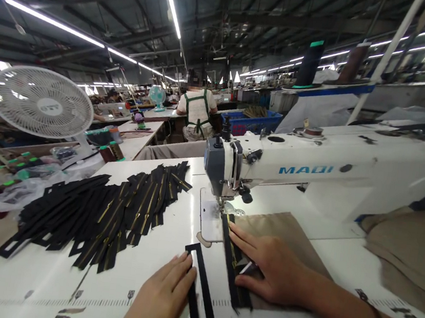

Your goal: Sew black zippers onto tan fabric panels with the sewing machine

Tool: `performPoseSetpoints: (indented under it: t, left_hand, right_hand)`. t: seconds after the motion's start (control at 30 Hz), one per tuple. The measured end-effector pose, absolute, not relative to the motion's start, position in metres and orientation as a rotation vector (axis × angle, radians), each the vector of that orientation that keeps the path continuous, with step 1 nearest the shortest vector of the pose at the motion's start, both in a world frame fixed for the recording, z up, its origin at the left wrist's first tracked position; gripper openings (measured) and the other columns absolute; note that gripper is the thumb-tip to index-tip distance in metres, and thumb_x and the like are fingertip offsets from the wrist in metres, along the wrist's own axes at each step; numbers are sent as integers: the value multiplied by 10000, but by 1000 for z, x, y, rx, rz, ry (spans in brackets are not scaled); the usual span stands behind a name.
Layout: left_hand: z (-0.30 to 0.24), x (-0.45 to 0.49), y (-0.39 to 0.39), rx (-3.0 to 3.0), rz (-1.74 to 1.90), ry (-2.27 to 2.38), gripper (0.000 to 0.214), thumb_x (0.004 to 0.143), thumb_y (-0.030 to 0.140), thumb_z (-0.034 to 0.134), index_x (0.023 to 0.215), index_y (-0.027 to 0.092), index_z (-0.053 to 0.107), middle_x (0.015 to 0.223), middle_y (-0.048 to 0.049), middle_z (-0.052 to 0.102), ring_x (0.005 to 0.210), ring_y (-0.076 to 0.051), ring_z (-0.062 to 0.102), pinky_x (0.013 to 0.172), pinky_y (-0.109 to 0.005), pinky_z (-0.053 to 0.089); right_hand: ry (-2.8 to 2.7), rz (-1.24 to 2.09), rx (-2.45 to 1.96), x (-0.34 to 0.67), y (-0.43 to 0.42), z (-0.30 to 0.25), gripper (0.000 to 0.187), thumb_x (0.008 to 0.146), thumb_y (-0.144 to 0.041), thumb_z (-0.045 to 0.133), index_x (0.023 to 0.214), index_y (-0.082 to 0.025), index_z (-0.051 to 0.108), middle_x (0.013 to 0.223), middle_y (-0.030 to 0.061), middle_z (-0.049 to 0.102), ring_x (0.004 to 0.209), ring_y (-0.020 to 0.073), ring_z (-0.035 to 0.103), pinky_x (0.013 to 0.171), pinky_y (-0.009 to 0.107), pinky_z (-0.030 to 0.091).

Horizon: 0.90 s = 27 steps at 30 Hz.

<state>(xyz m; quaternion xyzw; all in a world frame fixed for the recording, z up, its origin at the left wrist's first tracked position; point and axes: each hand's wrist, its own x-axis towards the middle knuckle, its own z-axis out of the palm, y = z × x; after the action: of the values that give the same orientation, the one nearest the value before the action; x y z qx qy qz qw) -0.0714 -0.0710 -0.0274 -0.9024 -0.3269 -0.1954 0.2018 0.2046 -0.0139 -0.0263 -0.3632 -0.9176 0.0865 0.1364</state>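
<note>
My right hand (267, 266) lies flat with fingers stretched out, pressing a black zipper (232, 254) onto a piece of tan fabric (285, 230) just in front of the needle of a white sewing machine (311, 171). A small light object peeks from under its fingers; I cannot make it out. My left hand (164, 297) rests flat, fingers together, on a long black strip (201, 281) lying on the white table (46, 283).
A big pile of black zippers with brass teeth (109, 208) lies left of the machine. A white fan (41, 102) and thread spools stand at the far left. More tan fabric (406, 250) is heaped at the right. Another person (197, 110) sits ahead with their back turned.
</note>
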Motion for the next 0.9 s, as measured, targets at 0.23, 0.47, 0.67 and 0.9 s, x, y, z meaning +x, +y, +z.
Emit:
performPoseSetpoints:
  t: [0.23,0.47,0.67,0.9]
  left_hand:
    - [-14,-67,-48,-2585,-805,-919,257,957,140,361,1046,147,601,998,-97,712,909,-174,694,784,-271,581]
    - [-16,-9,11,-2619,-917,-920,166,919,119,434,1006,115,576,990,-146,702,849,-230,701,722,-369,600]
    - [-29,5,20,-2674,-833,-928,161,920,114,438,1018,120,566,1002,-134,699,899,-232,691,767,-367,596]
    - [-29,1,19,-2644,-818,-871,207,960,137,362,1026,125,558,1049,-143,690,943,-228,683,816,-377,588]
  right_hand:
    - [-2631,272,-1039,205,-14,-27,729,781,-453,583,1378,-67,421,1427,206,328,1111,370,552,875,518,476]
    - [-2564,384,-943,202,-12,-27,693,771,-418,593,1370,-116,418,1361,198,456,1043,318,586,841,428,491]
    - [-2508,485,-931,200,-10,-24,589,743,-358,597,1279,-138,488,1241,165,538,917,270,611,771,373,500]
    - [-2496,536,-958,202,-10,-24,573,743,-372,601,1261,-144,509,1250,152,533,925,277,605,777,387,497]
